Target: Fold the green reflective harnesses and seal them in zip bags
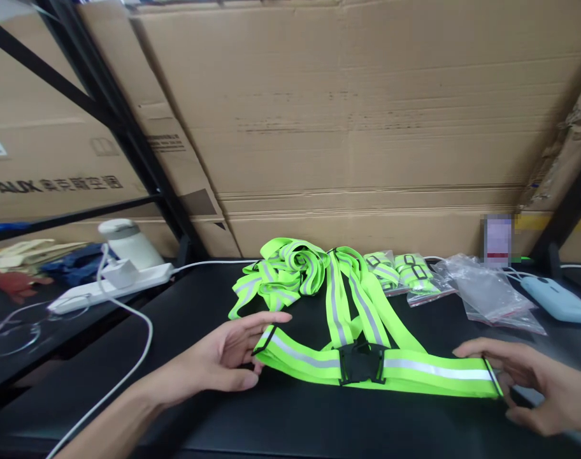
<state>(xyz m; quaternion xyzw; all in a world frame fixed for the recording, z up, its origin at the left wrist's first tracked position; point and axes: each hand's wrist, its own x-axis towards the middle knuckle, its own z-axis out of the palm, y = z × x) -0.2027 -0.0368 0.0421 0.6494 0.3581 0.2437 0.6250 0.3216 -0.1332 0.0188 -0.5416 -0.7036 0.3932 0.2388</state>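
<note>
A neon-green reflective vest (424, 368) made of elastic straps with silver stripes lies across the black surface in front of me. Its waist belt stretches sideways between my hands, a black buckle (363, 363) fastened at the middle. My left hand (226, 352) is at the belt's left end by a black slider, with fingers curled against the loop and thumb apart. At the right end, the fingers of my right hand (534, 379) hook around the belt beside another slider, fingertips partly hidden. Two shoulder straps run back from the belt.
Behind lies a heap of green reflective straps (290, 271). Bagged green straps (412, 274), clear plastic bags (491, 290) and a light-blue device (558, 299) sit at right. At left are a white power strip (113, 287), cable and white bottle (130, 242). Cardboard (357, 127) stands at the back.
</note>
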